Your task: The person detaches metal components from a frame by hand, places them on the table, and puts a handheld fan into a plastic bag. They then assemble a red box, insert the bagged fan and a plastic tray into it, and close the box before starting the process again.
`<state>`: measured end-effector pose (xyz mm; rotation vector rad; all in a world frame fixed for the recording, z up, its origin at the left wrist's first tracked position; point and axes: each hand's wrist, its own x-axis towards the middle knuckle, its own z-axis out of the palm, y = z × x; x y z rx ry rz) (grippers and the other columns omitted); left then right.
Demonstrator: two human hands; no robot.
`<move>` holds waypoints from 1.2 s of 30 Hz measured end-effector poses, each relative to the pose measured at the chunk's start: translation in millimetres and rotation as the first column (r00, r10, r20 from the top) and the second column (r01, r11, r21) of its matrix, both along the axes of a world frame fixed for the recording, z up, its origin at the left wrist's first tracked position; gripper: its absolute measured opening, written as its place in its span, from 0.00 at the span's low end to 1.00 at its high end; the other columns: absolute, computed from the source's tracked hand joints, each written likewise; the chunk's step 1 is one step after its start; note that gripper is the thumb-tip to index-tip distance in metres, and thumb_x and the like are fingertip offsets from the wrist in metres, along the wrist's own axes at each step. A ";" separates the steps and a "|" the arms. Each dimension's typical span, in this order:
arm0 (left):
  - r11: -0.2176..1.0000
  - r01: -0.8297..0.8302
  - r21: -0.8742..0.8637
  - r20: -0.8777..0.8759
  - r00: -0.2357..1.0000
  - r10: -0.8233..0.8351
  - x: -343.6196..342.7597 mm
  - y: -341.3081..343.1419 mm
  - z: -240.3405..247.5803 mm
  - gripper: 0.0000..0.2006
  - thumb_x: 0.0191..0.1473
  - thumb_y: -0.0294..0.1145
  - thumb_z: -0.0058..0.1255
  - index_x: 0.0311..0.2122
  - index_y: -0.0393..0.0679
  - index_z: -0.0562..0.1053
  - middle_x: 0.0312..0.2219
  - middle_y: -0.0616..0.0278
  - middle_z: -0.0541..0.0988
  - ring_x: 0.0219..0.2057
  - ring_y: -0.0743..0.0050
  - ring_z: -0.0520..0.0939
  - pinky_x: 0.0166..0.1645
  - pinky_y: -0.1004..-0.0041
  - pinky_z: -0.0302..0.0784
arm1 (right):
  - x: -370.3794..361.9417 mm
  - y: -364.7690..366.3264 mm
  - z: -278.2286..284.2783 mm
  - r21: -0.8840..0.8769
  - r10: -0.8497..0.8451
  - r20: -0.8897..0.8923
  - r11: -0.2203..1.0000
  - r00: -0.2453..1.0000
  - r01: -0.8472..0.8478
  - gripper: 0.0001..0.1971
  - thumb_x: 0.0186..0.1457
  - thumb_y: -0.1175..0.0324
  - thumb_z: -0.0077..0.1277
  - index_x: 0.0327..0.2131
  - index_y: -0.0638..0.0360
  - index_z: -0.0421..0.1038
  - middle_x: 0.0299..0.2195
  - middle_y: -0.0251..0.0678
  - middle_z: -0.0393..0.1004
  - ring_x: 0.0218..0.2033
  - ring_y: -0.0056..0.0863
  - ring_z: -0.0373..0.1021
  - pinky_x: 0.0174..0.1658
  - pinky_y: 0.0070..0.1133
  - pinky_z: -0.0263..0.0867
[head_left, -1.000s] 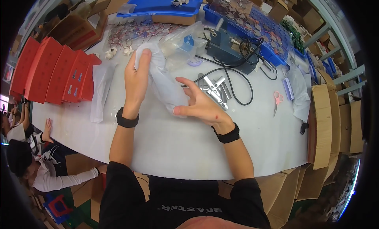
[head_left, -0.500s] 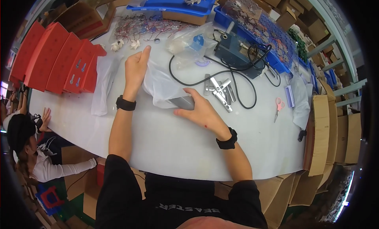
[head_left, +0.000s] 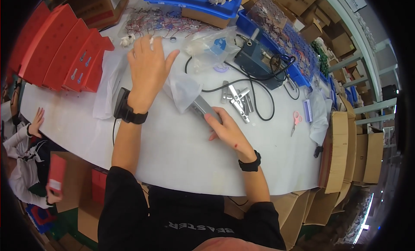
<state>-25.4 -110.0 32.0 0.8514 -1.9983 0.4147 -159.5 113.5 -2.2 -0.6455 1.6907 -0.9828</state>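
My right hand [head_left: 227,130] grips a long grey object [head_left: 202,106], whose exact kind I cannot make out. Its far end sits inside a translucent white plastic bag [head_left: 183,91]. Farther left, my left hand [head_left: 149,71] has its fingers spread, back of the hand upward, holding nothing; whether it touches the bag's far edge I cannot tell. Several silver metal pieces [head_left: 238,104] lie in a pile just beyond my right hand. Another white bag [head_left: 108,84] lies flat left of my left hand.
Red boxes [head_left: 65,56] stand stacked at left. Beyond are a blue tray [head_left: 194,3], a clear bag [head_left: 212,47] and a dark machine [head_left: 255,62] with a looping black cable. Pink scissors [head_left: 296,118] lie at right. A co-worker's hand [head_left: 36,121] rests on the table's left edge.
My left hand has come off the bag, opening and turning palm down. My right hand has drawn slightly nearer me, leaving more of the grey object outside the bag. The co-worker now lifts a red box.
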 end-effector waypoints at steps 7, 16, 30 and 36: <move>0.067 0.460 0.886 -0.144 0.409 -0.901 9.5 -2.9 -14.3 0.30 0.45 0.38 0.66 0.54 0.44 0.71 0.44 0.51 0.77 0.44 0.50 0.77 0.48 0.61 0.72 | 3.7 6.6 10.7 -0.038 0.039 -0.105 0.998 0.994 -0.044 0.26 0.60 0.52 0.55 0.51 0.65 0.67 0.34 0.39 0.71 0.26 0.23 0.69 0.29 0.19 0.68; 0.061 0.401 0.914 -0.023 0.201 -0.979 -6.9 89.5 -14.1 0.34 0.43 0.38 0.68 0.57 0.45 0.68 0.40 0.51 0.75 0.43 0.52 0.77 0.46 0.60 0.74 | -0.8 117.1 43.4 0.109 0.266 -0.649 0.960 0.712 -0.259 0.17 0.59 0.60 0.57 0.42 0.65 0.75 0.34 0.42 0.73 0.30 0.31 0.72 0.34 0.24 0.69; 0.248 0.675 0.694 0.110 0.241 -0.964 -18.8 140.0 -26.0 0.23 0.44 0.41 0.66 0.44 0.41 0.73 0.36 0.58 0.72 0.40 0.61 0.72 0.39 0.66 0.71 | -7.8 93.3 65.4 0.206 0.408 -0.813 0.869 0.415 -0.450 0.12 0.53 0.66 0.59 0.36 0.66 0.75 0.32 0.44 0.77 0.32 0.42 0.74 0.34 0.30 0.70; 0.221 0.647 0.730 0.078 0.242 -0.967 -23.2 143.2 -40.3 0.19 0.43 0.40 0.64 0.39 0.41 0.73 0.35 0.61 0.73 0.39 0.61 0.71 0.39 0.66 0.71 | -25.6 66.6 74.9 0.419 0.672 -0.625 0.719 0.398 -0.554 0.11 0.53 0.65 0.58 0.32 0.66 0.74 0.29 0.46 0.79 0.30 0.46 0.75 0.35 0.32 0.70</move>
